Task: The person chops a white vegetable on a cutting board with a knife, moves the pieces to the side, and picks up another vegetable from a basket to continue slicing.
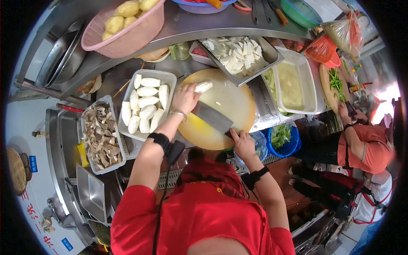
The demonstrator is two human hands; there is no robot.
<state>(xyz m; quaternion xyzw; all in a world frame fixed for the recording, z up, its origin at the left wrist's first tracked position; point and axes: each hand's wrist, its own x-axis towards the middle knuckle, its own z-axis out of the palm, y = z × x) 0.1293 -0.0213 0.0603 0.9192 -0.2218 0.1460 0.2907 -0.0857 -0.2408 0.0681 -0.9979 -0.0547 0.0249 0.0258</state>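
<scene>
In the head view, you seem to be between cuts: the smooth white chunk (204, 86) lies toward the far left of the round board (240, 102). The fingers of your left hand (185, 100) touch it; whether they clamp it, I cannot tell. Those of your right hand (245, 146) clamp the dark-handled cleaver (212, 118), broad metal face up. The next cut likely needs an upright edge.

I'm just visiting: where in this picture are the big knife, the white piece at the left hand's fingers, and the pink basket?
Big knife (213, 118): head view, middle of the blade.
White piece (204, 86): head view, its uncovered end.
Pink basket (135, 36): head view, its outer wall.
</scene>
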